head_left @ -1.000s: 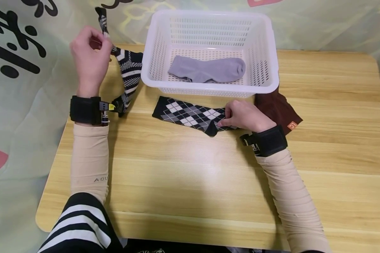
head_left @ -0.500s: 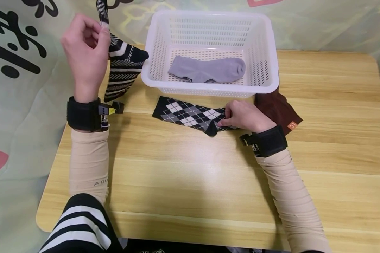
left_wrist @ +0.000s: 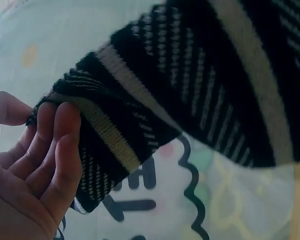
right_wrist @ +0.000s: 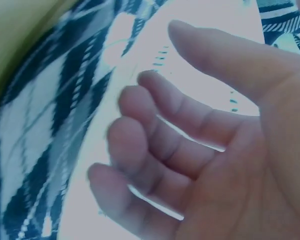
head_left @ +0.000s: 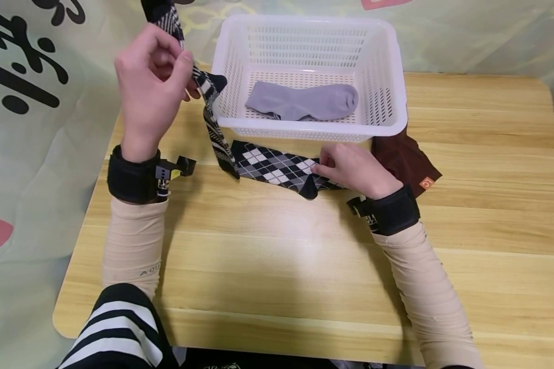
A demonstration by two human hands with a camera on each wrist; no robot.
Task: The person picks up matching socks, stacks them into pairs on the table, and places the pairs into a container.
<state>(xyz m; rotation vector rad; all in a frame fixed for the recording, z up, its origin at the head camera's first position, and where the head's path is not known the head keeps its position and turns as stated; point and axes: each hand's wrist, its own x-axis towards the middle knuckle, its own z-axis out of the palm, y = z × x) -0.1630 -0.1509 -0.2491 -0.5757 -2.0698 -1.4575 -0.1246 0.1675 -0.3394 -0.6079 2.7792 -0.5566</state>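
My left hand pinches a black-and-white striped sock between thumb and fingers, left of the basket. One end of the sock rises above the hand; the other hangs down to the left end of an argyle sock. In the left wrist view the striped sock spreads broadly past the fingertips. The argyle sock lies flat in front of the basket. Over its right end is my right hand, covering part of it. The right wrist view shows that hand's fingers loosely bent, thumb apart, nothing between them.
A white plastic basket stands at the back of the wooden table, with a grey-purple sock lying in it. A dark brown sock lies partly under the basket's front right corner. A printed cloth hangs behind the table.
My left hand has carried the striped sock up, then rightward; the sock has turned edge-on and its lower end now reaches the argyle sock. My right hand has shifted slightly, its fingers loosening.
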